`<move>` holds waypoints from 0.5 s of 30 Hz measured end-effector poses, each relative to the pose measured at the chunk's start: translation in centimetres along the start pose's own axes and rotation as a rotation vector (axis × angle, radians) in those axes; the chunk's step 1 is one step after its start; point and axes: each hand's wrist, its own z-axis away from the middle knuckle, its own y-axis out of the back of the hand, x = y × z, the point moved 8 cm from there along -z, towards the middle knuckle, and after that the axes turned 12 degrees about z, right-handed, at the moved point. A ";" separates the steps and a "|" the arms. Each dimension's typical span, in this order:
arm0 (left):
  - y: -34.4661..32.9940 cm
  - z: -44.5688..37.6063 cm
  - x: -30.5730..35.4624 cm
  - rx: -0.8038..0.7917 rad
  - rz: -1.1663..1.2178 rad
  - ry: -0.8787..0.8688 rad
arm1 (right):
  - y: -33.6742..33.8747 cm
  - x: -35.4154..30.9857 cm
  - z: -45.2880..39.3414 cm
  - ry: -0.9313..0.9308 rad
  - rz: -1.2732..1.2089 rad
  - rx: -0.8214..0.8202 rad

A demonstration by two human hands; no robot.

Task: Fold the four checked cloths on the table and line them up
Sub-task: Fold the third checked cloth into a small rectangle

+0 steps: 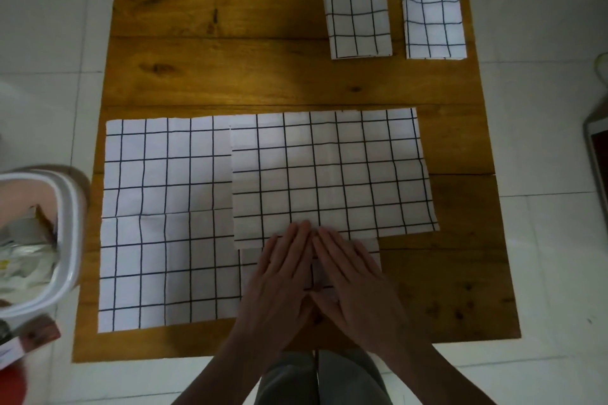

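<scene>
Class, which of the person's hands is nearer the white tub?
Left. The left hand lies closer to the white tub at the table's left; the right hand lies beyond it.

Person's going bare-armed here, no sleeves showing anywhere up to the frame edge, and no rings, watch or bracelets on the left hand (283, 276) or the right hand (352, 276). Just below the near edge of the table (210, 52), they're wearing grey trousers (316, 378), plain fabric with nothing printed on it.
</scene>
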 end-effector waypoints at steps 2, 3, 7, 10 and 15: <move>0.2 0.0 -0.1 0.010 -0.013 -0.003 | -0.4 -0.2 0.0 -0.010 0.010 -0.008; 0.3 0.1 -0.2 0.010 -0.017 -0.007 | -0.5 -0.2 0.0 -0.015 0.013 -0.009; 0.0 0.3 -0.7 -0.017 -0.004 -0.011 | -1.0 0.0 0.1 -0.018 0.008 -0.033; 0.2 0.5 -1.2 -0.031 0.014 0.014 | -1.1 0.5 0.2 -0.033 0.011 -0.061; 0.9 0.8 -2.0 -0.050 0.034 0.053 | -1.0 2.2 1.1 -0.081 0.013 -0.088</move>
